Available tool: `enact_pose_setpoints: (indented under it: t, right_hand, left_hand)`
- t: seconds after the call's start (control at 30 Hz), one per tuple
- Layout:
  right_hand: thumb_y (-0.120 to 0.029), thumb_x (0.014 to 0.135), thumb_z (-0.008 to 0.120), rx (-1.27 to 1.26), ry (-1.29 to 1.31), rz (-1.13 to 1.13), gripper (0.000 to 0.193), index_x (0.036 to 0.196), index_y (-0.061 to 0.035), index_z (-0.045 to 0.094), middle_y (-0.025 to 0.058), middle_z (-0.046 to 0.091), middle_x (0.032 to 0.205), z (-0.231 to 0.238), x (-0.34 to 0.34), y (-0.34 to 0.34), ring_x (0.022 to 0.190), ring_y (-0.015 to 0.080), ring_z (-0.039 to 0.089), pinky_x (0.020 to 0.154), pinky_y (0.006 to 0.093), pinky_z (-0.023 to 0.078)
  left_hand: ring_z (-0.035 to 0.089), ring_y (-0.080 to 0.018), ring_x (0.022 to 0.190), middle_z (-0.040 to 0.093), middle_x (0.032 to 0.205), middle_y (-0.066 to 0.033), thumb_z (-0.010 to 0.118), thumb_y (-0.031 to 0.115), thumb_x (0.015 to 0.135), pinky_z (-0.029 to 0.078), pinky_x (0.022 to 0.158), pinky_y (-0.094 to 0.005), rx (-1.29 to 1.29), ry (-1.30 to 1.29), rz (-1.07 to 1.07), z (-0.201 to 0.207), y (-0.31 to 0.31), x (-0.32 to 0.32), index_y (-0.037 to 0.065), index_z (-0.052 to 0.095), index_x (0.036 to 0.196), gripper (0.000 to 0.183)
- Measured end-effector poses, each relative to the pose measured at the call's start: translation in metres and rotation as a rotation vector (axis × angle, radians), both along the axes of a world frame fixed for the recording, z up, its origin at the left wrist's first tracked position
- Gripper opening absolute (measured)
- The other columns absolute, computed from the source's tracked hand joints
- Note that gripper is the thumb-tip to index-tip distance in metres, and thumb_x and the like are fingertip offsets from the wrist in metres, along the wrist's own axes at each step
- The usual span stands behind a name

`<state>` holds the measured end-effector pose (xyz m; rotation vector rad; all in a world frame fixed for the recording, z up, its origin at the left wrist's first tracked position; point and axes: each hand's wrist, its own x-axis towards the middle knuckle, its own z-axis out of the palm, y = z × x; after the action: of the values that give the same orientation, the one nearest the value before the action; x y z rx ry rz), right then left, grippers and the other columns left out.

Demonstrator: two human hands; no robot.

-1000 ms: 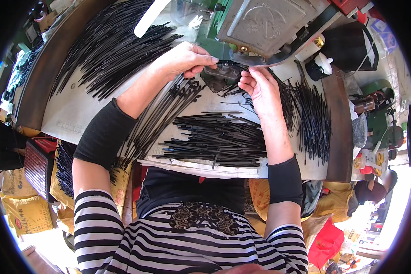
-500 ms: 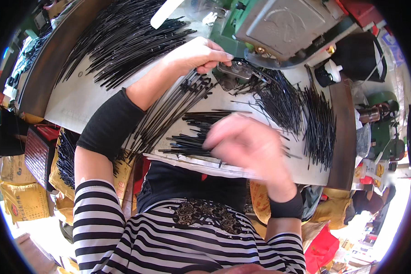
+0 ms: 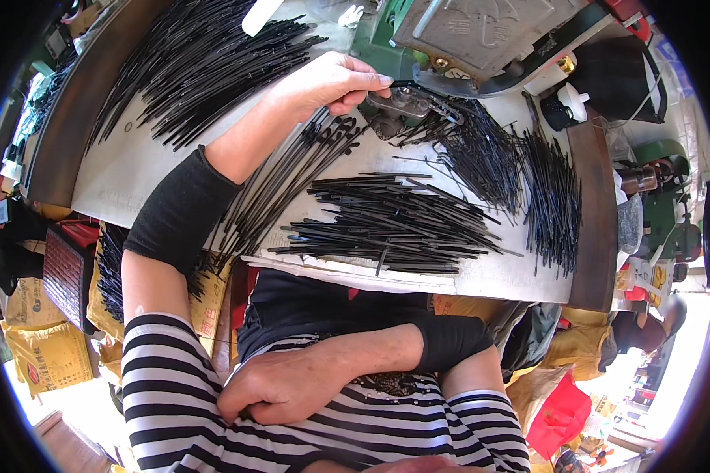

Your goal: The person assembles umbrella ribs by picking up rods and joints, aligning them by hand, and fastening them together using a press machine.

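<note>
My left hand [image 3: 335, 87] reaches over the table to a green machine [image 3: 383, 39]. Thumb and forefinger pinch the end of a thin black rod [image 3: 402, 83], held at a small metal fixture [image 3: 402, 104] under the machine's grey cover. Bent across my body, my right arm brings my right hand [image 3: 272, 390] against my striped shirt [image 3: 173, 378]. Its fingers are curled in; whether they grip cloth or something else is hidden. Beneath my left forearm lies a row of black rods [image 3: 292, 177] with thicker ends. A loose pile of black rods [image 3: 394, 221] sits at the table's near middle.
More black rods [image 3: 205, 71] cover the table's far left. Tangled thin pieces [image 3: 481, 150] and another bundle [image 3: 552, 205] lie on the right. Raised brown edges [image 3: 592, 221] border the tabletop. A black container with a white top [image 3: 564, 106] stands at the far right.
My right hand has come back from over the near pile of rods to my shirt. My left hand stays at the fixture, still pinching. The view has shifted slightly.
</note>
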<state>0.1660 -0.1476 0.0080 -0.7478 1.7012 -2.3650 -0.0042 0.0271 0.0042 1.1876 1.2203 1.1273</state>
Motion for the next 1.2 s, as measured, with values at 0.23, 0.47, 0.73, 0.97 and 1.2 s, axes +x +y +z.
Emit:
enact_pose_setpoints:
  t: [0.23,0.47,0.73,0.97,1.2]
  right_hand:
    - [0.003,0.073,0.048,0.227,0.069,0.116,0.012,0.083,0.0039,0.055,0.016,0.055,0.077,-0.008,0.01,0.023,0.073,0.0304,0.055,0.065,0.0369,0.045]
    - [-0.002,0.078,0.048,0.243,-0.002,0.023,0.034,0.111,0.0008,0.051,0.0162,0.052,0.116,-0.004,-0.001,0.006,0.109,0.0312,0.051,0.095,0.038,0.039]
    - [-0.012,0.083,0.045,0.145,-0.075,0.265,0.026,0.1,0.0033,0.057,0.018,0.06,0.094,-0.024,-0.009,0.011,0.092,0.0313,0.056,0.082,0.0364,0.043]
    - [-0.013,0.082,0.049,0.192,-0.024,0.242,0.018,0.074,0.0019,0.054,0.0144,0.051,0.069,-0.02,-0.008,0.023,0.067,0.0296,0.049,0.064,0.0355,0.04]
    - [-0.009,0.081,0.052,-0.106,-0.307,0.007,0.016,0.076,0.0046,0.058,0.0146,0.06,0.082,-0.014,0.003,0.047,0.08,0.0232,0.057,0.075,0.0316,0.044]
  left_hand:
    - [0.031,-0.005,0.039,0.035,0.045,0.0047,0.064,0.028,0.082,0.022,0.04,-0.0228,-0.016,-0.015,0.012,-0.001,-0.001,-0.001,-0.005,0.064,0.09,0.034]
    - [0.035,-0.0064,0.039,0.044,0.05,0.0025,0.064,0.02,0.081,0.027,0.039,-0.0228,0.024,-0.096,-0.018,-0.008,-0.001,-0.002,-0.001,0.067,0.082,0.021]
    - [0.038,-0.007,0.04,0.046,0.051,0.0028,0.064,0.019,0.08,0.029,0.038,-0.0236,0.03,-0.131,-0.015,-0.015,0.001,-0.001,0.001,0.068,0.08,0.018]
    - [0.037,-0.0068,0.04,0.045,0.05,0.0031,0.063,0.022,0.079,0.03,0.038,-0.0241,0.028,-0.109,-0.029,-0.018,0.004,-0.004,0.001,0.068,0.082,0.021]
    - [0.038,-0.0068,0.04,0.045,0.049,0.0028,0.064,0.021,0.079,0.032,0.039,-0.0244,0.06,-0.057,-0.012,-0.02,0.006,-0.003,0.001,0.068,0.08,0.02]
